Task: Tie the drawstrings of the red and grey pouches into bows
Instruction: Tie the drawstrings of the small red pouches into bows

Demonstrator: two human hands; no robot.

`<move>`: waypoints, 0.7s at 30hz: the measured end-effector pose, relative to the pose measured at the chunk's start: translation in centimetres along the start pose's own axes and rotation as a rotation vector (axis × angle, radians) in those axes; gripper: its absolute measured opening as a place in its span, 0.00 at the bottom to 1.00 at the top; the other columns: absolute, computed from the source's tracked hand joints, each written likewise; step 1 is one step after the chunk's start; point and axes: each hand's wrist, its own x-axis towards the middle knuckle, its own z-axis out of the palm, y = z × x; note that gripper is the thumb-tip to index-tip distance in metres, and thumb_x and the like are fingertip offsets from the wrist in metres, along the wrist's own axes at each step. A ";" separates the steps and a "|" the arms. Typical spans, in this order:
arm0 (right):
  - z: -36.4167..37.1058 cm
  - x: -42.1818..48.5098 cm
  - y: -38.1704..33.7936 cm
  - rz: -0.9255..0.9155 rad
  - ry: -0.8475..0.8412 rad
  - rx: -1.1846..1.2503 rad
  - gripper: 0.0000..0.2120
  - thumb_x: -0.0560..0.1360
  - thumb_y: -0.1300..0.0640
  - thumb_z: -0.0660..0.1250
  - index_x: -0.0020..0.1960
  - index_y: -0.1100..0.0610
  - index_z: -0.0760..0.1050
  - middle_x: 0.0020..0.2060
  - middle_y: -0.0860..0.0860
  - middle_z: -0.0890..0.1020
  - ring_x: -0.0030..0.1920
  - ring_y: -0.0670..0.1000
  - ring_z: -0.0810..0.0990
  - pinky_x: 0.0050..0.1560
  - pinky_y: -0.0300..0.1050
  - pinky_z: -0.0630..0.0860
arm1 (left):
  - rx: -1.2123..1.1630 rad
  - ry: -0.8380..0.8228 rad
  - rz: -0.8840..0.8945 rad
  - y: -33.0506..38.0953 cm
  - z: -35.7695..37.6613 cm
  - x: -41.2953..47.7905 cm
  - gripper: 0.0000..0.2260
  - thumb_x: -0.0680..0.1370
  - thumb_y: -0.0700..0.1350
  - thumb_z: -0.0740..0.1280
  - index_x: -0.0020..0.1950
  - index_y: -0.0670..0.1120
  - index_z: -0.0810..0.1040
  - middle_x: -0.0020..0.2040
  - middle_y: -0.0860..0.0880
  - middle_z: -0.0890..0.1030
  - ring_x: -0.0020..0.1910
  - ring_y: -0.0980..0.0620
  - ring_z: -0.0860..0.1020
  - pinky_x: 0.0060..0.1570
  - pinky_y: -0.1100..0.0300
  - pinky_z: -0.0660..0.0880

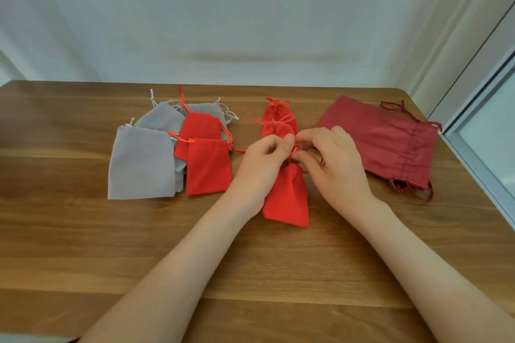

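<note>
A small red pouch [287, 198] lies on the wooden table [250, 264] in the middle, its neck gathered. My left hand [262, 164] and my right hand [331, 164] meet above that neck, and both pinch its red drawstring [294, 149]. Behind my hands lie two more red pouches [278, 125], each with a bow at its neck. To the left sits a loose pile: grey pouches [140, 164] and two flat red pouches [208, 166] with untied strings.
Dark red, larger drawstring bags [390, 139] lie flat at the right, near the table's right edge and a window frame [479, 153]. A white wall runs behind the table. Bare wood stretches along the front of the table.
</note>
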 end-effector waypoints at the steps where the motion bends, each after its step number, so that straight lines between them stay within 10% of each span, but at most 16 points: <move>1: 0.0 0.0 0.0 0.004 0.003 0.027 0.08 0.74 0.54 0.63 0.47 0.57 0.77 0.39 0.46 0.80 0.39 0.50 0.70 0.41 0.50 0.68 | -0.007 -0.006 -0.001 0.1 -0.1 -0.1 0.14 0.77 0.53 0.66 0.34 0.47 0.73 0.34 0.46 0.71 0.38 0.48 0.68 0.43 0.53 0.65; 12: -0.3 0.2 0.1 -0.003 0.013 0.063 0.09 0.76 0.54 0.62 0.42 0.58 0.77 0.37 0.43 0.78 0.37 0.47 0.67 0.40 0.47 0.67 | 0.017 -0.015 0.000 0.2 0.0 0.1 0.15 0.80 0.44 0.62 0.35 0.41 0.72 0.27 0.54 0.70 0.27 0.58 0.66 0.29 0.64 0.62; 18: -0.5 0.1 0.5 -0.088 -0.021 -0.058 0.05 0.76 0.57 0.63 0.44 0.58 0.75 0.38 0.48 0.79 0.38 0.49 0.68 0.39 0.48 0.67 | 0.099 -0.168 -0.160 1.1 -1.4 0.2 0.16 0.77 0.58 0.64 0.44 0.46 0.82 0.39 0.49 0.80 0.38 0.54 0.76 0.40 0.61 0.69; 21: -0.5 0.0 0.1 -0.018 -0.056 0.057 0.05 0.75 0.57 0.61 0.45 0.56 0.74 0.39 0.43 0.77 0.39 0.46 0.68 0.41 0.42 0.66 | 0.161 -0.238 -0.077 0.9 -1.7 -0.1 0.05 0.76 0.48 0.69 0.45 0.48 0.82 0.40 0.50 0.81 0.40 0.55 0.76 0.45 0.59 0.71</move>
